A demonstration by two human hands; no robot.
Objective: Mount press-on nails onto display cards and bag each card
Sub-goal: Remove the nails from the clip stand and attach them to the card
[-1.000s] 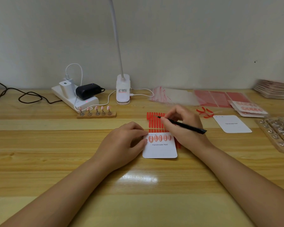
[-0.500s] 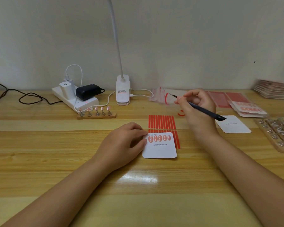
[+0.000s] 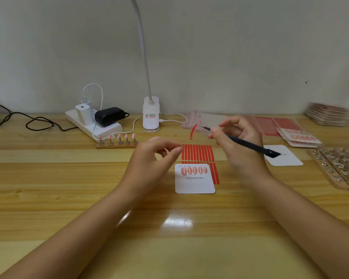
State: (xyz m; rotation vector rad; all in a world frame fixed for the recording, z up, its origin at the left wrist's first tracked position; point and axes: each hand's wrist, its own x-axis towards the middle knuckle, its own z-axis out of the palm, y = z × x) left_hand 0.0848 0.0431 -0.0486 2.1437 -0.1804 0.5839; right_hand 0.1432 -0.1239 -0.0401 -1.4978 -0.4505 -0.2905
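card (image 3: 194, 183) flat on table (image 3: 69, 198), five nails (image 3: 194, 170) along its top | left hand (image 3: 151, 158) raised beside it, fingers loosely curled, holding nothing | right hand (image 3: 240, 146) grips tool (image 3: 250, 144), red strip (image 3: 192, 131) hanging at tip | strip sheet (image 3: 197, 153) behind card

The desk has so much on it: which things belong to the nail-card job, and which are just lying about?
Job:
display card
red strip sheet
peeled strip
black tool
nail stand
bags

Lying about:
power strip
black adapter
lamp base
black cable
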